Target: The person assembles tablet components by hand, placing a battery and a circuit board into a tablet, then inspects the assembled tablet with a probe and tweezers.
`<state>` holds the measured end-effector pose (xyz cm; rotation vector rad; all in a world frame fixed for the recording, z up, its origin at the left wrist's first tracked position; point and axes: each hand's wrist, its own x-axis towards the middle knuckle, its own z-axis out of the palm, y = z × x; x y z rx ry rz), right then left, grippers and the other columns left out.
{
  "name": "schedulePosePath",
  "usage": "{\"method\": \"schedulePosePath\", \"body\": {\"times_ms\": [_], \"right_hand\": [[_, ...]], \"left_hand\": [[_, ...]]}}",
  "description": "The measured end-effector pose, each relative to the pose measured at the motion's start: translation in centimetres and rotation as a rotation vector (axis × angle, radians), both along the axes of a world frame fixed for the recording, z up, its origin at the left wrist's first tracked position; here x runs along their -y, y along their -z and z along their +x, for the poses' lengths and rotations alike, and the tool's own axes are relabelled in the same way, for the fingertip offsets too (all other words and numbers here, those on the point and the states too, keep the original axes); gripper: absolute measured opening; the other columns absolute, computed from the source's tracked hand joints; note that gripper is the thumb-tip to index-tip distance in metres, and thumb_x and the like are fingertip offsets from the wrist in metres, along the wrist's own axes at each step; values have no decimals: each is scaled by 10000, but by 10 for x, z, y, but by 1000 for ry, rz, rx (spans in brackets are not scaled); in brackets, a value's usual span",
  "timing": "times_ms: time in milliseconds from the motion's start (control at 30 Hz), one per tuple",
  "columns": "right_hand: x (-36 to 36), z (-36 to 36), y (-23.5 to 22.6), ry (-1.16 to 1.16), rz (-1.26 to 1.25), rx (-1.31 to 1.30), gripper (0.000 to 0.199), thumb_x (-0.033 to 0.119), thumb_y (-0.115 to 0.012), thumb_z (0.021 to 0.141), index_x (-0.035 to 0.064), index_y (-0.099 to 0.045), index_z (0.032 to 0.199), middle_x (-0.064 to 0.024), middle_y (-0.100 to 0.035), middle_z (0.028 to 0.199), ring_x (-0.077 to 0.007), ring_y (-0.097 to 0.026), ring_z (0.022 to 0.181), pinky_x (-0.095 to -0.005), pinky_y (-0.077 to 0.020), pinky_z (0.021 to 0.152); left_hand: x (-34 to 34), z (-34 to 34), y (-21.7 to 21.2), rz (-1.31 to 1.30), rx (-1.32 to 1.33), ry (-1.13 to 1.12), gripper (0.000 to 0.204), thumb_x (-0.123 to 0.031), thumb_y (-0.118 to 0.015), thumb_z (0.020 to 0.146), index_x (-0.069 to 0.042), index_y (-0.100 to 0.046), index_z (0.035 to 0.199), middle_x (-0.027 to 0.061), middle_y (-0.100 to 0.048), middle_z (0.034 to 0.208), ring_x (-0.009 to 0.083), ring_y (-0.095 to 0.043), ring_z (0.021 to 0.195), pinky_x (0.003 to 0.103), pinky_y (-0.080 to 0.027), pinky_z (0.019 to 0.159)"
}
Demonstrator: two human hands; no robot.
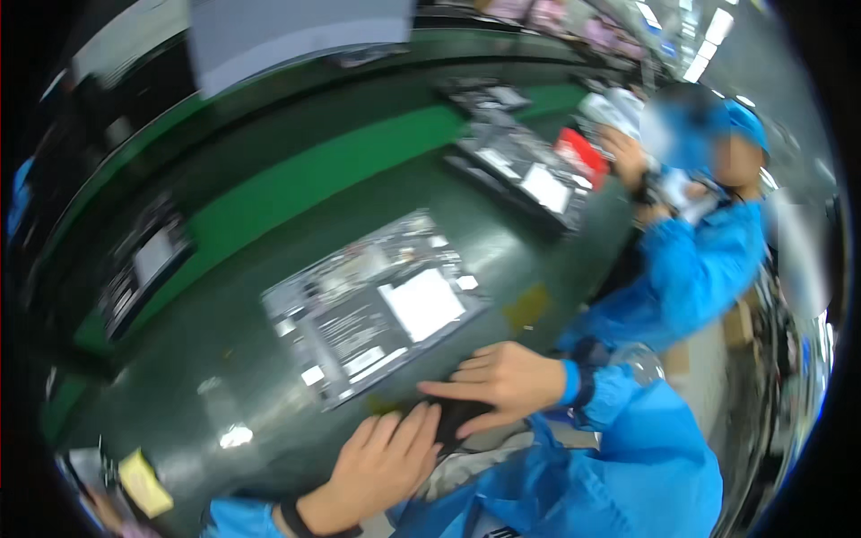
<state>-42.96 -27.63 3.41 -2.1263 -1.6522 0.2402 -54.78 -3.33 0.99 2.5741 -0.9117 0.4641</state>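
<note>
An opened laptop base lies on the green work surface in front of me, its circuit board and black battery exposed, with a white sheet on it. My left hand is at the near table edge, fingers stretched out. Just right of it, my right hand has its index finger extended and its thumb apart. A dark patch shows between the two hands; blur hides what it is. Both hands are nearest the laptop's front edge and apart from it. I see nothing held in either.
More opened laptop bases lie at the left and in a stack at the far right. A co-worker in a blue smock handles something whitish beside a red piece. A yellow piece sits at the lower left.
</note>
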Motion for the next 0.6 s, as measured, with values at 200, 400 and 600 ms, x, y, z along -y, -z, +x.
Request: {"method": "schedulePosePath", "body": {"times_ms": [200,400,600], "right_hand": [[-16,-24,16,8,60,-186,481,219,-729,941,-12,-588,1338,-117,-609,847,-279,-636,741,-367,-546,653],[4,-41,12,233,263,-669,216,90,-888,787,6,-745,924,-91,-688,741,-226,-650,613,-321,-502,566],[-14,-76,45,529,344,-1007,288,55,-929,739,-24,-744,945,-109,-734,807,-124,-681,699,-255,-525,622]], "left_hand": [[-3,-39,22,226,-30,-72,757,-401,-739,864,-1,-506,1463,162,-507,1470,304,-489,1293,457,-376,1099],[2,-15,3,-19,101,90,270,-124,-654,777,30,-736,984,0,-509,715,135,-506,672,274,-395,614],[6,-28,21,-139,-16,-42,159,-142,-671,809,-14,-665,903,5,-500,755,141,-492,677,267,-387,595]]}}
